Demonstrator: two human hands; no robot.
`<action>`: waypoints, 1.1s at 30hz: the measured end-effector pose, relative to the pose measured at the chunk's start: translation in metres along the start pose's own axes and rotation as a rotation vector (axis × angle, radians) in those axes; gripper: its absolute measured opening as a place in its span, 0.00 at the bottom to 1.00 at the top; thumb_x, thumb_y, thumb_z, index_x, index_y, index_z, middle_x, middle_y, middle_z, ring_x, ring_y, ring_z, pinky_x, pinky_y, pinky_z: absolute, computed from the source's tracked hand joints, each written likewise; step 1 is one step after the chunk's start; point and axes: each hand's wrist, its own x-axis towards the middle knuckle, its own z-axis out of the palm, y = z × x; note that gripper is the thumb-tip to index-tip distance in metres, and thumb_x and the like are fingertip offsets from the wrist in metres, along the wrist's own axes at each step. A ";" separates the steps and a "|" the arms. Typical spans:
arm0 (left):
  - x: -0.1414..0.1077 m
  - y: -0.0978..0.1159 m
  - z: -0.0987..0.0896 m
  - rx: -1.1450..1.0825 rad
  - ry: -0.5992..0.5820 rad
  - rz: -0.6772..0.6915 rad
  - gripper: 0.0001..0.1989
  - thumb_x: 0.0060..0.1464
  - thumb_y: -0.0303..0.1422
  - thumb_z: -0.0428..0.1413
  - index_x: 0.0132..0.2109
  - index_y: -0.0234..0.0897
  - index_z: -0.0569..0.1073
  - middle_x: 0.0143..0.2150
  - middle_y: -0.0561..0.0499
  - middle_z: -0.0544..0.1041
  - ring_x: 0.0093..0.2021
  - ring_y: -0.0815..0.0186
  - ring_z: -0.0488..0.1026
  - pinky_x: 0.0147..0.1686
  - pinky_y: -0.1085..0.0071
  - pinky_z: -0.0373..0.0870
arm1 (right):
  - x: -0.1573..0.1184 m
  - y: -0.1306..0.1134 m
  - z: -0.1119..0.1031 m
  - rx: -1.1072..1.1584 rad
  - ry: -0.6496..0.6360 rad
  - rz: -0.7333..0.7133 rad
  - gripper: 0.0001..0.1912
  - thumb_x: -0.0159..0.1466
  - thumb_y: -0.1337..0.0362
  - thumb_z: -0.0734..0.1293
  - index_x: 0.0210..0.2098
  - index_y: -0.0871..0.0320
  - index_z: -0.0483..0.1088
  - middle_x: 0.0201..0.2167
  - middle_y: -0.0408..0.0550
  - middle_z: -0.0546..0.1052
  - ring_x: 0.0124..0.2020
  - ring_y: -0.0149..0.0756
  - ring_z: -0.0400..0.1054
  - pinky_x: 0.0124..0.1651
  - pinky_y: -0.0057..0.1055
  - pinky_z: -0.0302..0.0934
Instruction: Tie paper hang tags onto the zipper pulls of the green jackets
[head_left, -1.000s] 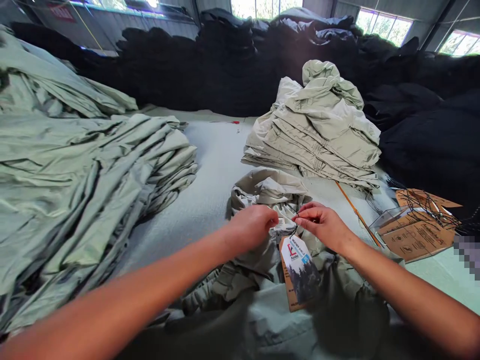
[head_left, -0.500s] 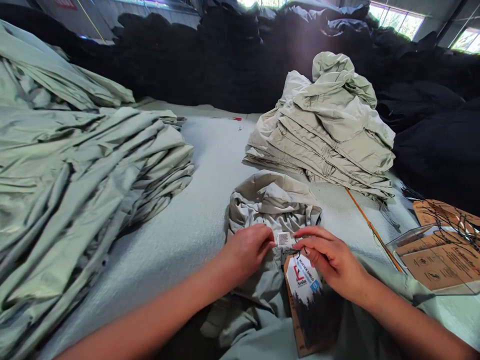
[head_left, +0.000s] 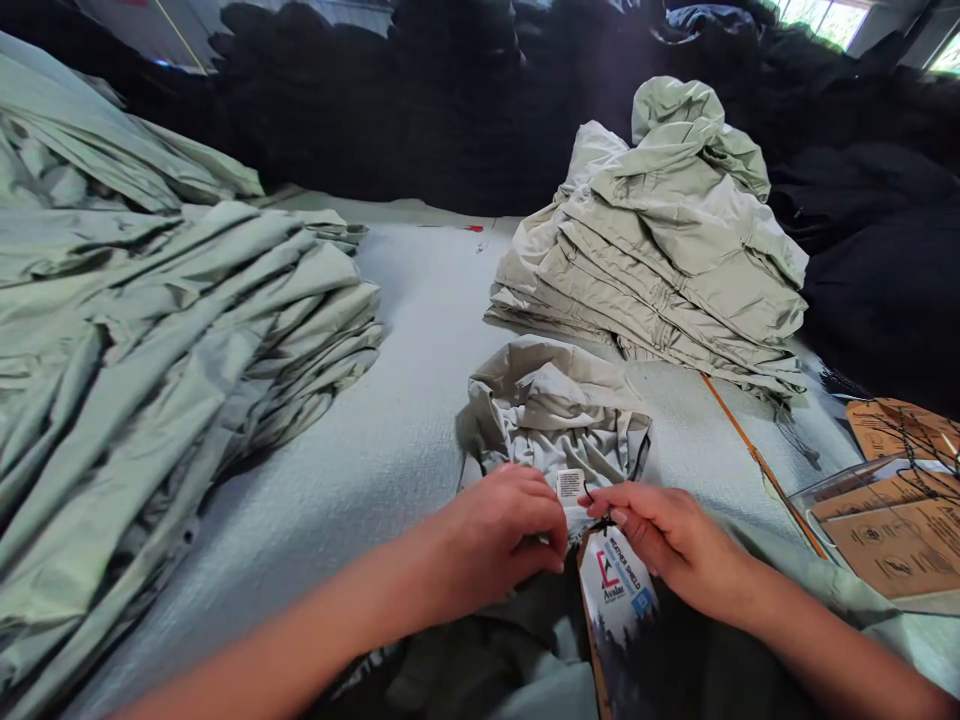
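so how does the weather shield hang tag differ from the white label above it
The Weather Shield hang tag is larger than the white label. The hang tag shows a red logo and dark trees; the label, only small dark print. The hang tag slants in this view, while the label sits nearly straight. Both carry print.

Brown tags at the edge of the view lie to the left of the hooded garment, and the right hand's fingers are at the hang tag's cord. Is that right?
Not quite: the head view shows the brown tags to the right of the hooded garment. The fingers of the right hand are indeed at the cord of the hang tag.
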 end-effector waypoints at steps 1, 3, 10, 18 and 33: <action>0.000 0.000 -0.001 -0.038 0.003 -0.025 0.06 0.58 0.30 0.55 0.34 0.38 0.76 0.32 0.52 0.78 0.35 0.66 0.72 0.40 0.71 0.63 | 0.000 -0.001 0.000 -0.001 -0.031 0.017 0.13 0.71 0.65 0.55 0.47 0.55 0.70 0.36 0.47 0.79 0.35 0.33 0.74 0.39 0.26 0.66; 0.001 -0.004 0.000 -0.072 0.088 -0.149 0.08 0.60 0.30 0.51 0.36 0.37 0.75 0.31 0.52 0.77 0.31 0.68 0.70 0.33 0.73 0.63 | -0.001 -0.003 -0.001 -0.009 -0.064 0.030 0.13 0.71 0.64 0.55 0.45 0.55 0.71 0.33 0.46 0.79 0.31 0.32 0.72 0.34 0.25 0.64; 0.011 -0.020 0.020 0.252 0.163 -0.396 0.09 0.53 0.36 0.60 0.37 0.36 0.71 0.37 0.49 0.74 0.36 0.63 0.71 0.35 0.70 0.63 | -0.003 -0.005 -0.001 0.000 -0.094 0.016 0.12 0.71 0.62 0.56 0.44 0.55 0.71 0.31 0.45 0.78 0.28 0.30 0.69 0.31 0.25 0.59; 0.011 -0.018 0.021 0.079 0.172 -0.305 0.08 0.48 0.30 0.62 0.37 0.36 0.73 0.37 0.52 0.72 0.34 0.68 0.69 0.32 0.74 0.62 | -0.002 -0.006 -0.002 0.015 -0.100 -0.012 0.12 0.71 0.63 0.55 0.44 0.54 0.70 0.33 0.45 0.78 0.30 0.31 0.70 0.34 0.25 0.60; 0.001 -0.008 0.027 0.347 0.021 0.104 0.10 0.61 0.28 0.51 0.46 0.39 0.75 0.42 0.46 0.74 0.42 0.61 0.70 0.43 0.69 0.66 | -0.004 -0.008 -0.002 -0.023 -0.076 -0.010 0.12 0.71 0.63 0.56 0.40 0.55 0.70 0.24 0.42 0.74 0.24 0.31 0.67 0.31 0.26 0.58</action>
